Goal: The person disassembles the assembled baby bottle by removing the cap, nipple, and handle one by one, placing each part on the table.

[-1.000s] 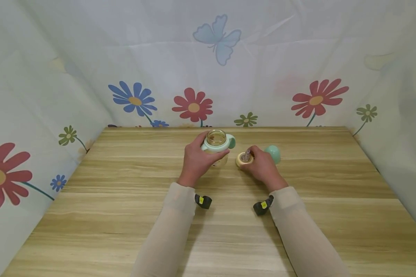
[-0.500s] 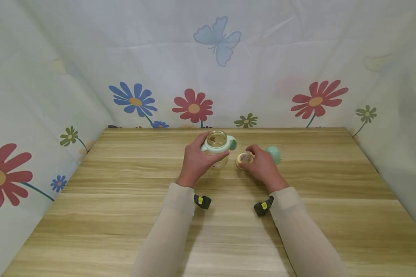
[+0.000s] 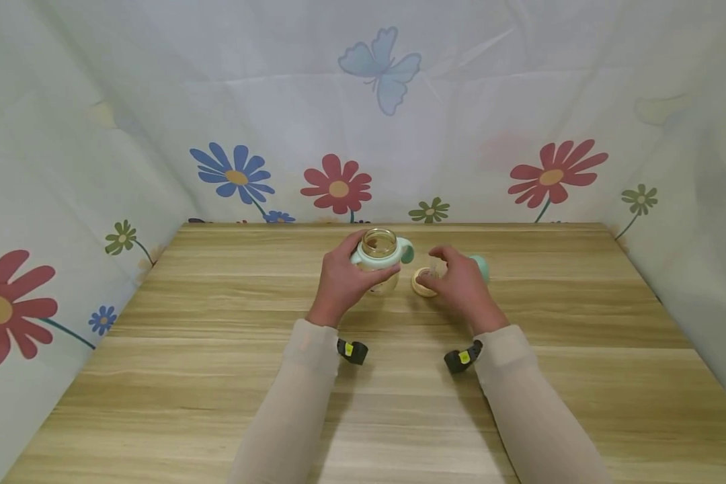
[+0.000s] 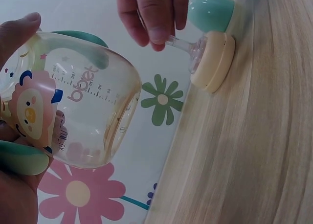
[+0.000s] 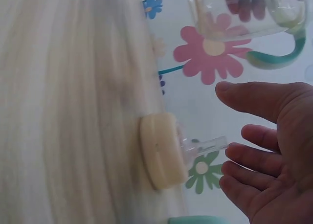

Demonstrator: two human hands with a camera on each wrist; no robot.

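Note:
In the head view my left hand (image 3: 341,275) grips a clear baby bottle (image 4: 93,101) with mint handles, an uncovered mouth and a cartoon print. The bottle appears raised off the tabletop. A cream bottle collar (image 5: 161,150) sits on the table, its clear nipple piece (image 5: 212,145) pointing upward. Over this collar is my right hand (image 3: 462,286), thumb and fingers spread apart. The right wrist view shows nothing held between them; the fingertips are close to the nipple piece, and I cannot tell if they touch it.
Beside the collar a rounded mint cap (image 4: 211,12) stands on the table, partly behind my right hand in the head view. The wood-grain table (image 3: 218,403) ends at a flower-printed curtain (image 3: 460,121). Black wrist cameras (image 3: 352,351) hang at both cuffs.
My right hand has let go of the collar and lifted slightly, covering more of the mint cap. The left hand and bottle have hardly moved.

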